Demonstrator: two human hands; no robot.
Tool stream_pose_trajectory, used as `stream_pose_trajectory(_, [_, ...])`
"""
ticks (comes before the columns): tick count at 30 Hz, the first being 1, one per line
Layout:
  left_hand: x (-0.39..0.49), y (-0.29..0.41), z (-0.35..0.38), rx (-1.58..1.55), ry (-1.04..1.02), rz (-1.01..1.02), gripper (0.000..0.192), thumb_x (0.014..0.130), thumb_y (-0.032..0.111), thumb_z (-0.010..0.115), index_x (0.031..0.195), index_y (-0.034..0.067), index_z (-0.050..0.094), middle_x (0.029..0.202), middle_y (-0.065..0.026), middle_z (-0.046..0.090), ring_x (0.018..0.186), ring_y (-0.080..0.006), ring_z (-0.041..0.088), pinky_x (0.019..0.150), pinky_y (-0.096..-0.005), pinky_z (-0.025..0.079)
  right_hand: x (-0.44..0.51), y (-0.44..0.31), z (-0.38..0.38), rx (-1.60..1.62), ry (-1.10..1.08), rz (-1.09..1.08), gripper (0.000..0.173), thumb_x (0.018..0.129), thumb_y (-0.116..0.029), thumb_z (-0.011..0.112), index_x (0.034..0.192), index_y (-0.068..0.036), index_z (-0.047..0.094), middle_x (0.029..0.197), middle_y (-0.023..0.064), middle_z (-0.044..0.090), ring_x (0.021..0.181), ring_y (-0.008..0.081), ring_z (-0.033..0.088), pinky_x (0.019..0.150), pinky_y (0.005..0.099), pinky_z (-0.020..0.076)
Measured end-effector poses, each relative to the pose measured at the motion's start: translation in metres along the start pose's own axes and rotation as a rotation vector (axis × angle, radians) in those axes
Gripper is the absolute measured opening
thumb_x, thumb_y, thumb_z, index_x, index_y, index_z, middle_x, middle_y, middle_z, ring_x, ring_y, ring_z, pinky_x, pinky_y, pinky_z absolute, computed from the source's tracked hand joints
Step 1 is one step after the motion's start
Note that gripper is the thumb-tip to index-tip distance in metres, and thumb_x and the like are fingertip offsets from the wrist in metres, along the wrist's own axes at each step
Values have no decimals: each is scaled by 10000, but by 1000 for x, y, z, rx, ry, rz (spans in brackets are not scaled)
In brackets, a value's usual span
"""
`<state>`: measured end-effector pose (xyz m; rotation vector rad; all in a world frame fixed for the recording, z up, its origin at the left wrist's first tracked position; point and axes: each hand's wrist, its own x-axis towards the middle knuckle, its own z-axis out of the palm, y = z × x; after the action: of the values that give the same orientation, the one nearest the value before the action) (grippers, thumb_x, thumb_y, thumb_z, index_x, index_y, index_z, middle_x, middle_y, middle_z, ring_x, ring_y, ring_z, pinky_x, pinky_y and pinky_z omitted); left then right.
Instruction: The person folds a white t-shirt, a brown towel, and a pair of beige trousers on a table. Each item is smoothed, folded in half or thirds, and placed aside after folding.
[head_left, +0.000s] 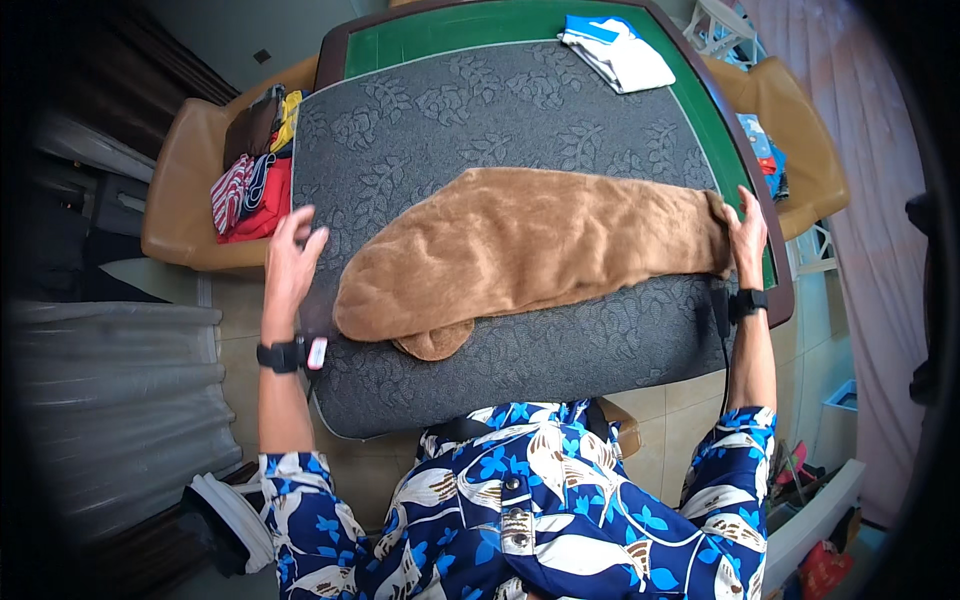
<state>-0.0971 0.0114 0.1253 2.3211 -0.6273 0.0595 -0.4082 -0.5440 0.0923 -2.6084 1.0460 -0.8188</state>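
A brown plush fabric item (510, 247), long and folded, lies across a dark grey leaf-patterned cloth (570, 352). Its wide rounded end is at the left, with a small round flap (439, 341) showing beneath the lower edge. My left hand (291, 251) is raised at the left edge of the cloth, fingers apart, touching nothing that I can see. My right hand (745, 232) is at the narrow right end of the plush item, its fingertips at the edge; whether they pinch the fabric I cannot tell.
Folded white and blue clothing (619, 60) lies at the table's far right corner. The green tabletop (420, 37) has a raised dark rim. A tan chair (187, 210) at the left holds clothes; another (810, 142) stands at the right with more. Wristbands have cables.
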Motion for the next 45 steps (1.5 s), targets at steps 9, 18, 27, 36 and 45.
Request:
stream_pose_trajectory(9, [-148, -42, 1, -528, -229, -679, 201, 922, 177, 554, 1002, -4, 585, 772, -100, 660, 581, -107, 619, 503, -202, 481, -85, -112, -5, 197, -48, -424, 135, 773, 9, 600, 905, -14, 603, 914, 120, 617, 853, 276, 600, 752, 346, 500])
stream_pose_trajectory(18, [-149, 30, 60, -625, -255, -681, 316, 878, 231, 621, 988, -65, 619, 758, -95, 656, 552, -117, 619, 442, -214, 478, -162, -317, 58, 714, -622, -917, 708, 653, -157, 731, 1280, 12, 447, 1317, 192, 468, 1248, 320, 431, 999, 424, 363])
stream_pose_trajectory(27, [-125, 45, 99, -1136, 104, -541, 476, 827, 79, 661, 1224, -61, 438, 1125, -122, 582, 989, -163, 576, 898, -277, 448, -141, -340, 110, 1768, -963, 566, 171, 869, -85, 556, 1019, -13, 596, 916, 73, 655, 825, 179, 636, 761, 299, 529])
stream_pose_trajectory(36, [-111, 31, 71, -701, 100, -413, 235, 789, 31, 650, 1008, -11, 577, 955, -77, 650, 848, -137, 617, 747, -260, 494, -107, -300, 100, 1897, -855, 813, 338, 892, -115, 513, 1200, 20, 485, 1176, 164, 561, 1069, 276, 569, 948, 405, 480])
stream_pose_trajectory(45, [-101, 21, 4, 281, 291, -1, 302, 682, 40, 675, 963, 59, 564, 913, -115, 619, 853, -325, 587, 847, -398, 422, -112, -314, 72, 1498, -1095, 279, 270, 917, -166, 554, 1101, 28, 596, 1038, 54, 630, 932, 106, 579, 828, 259, 478])
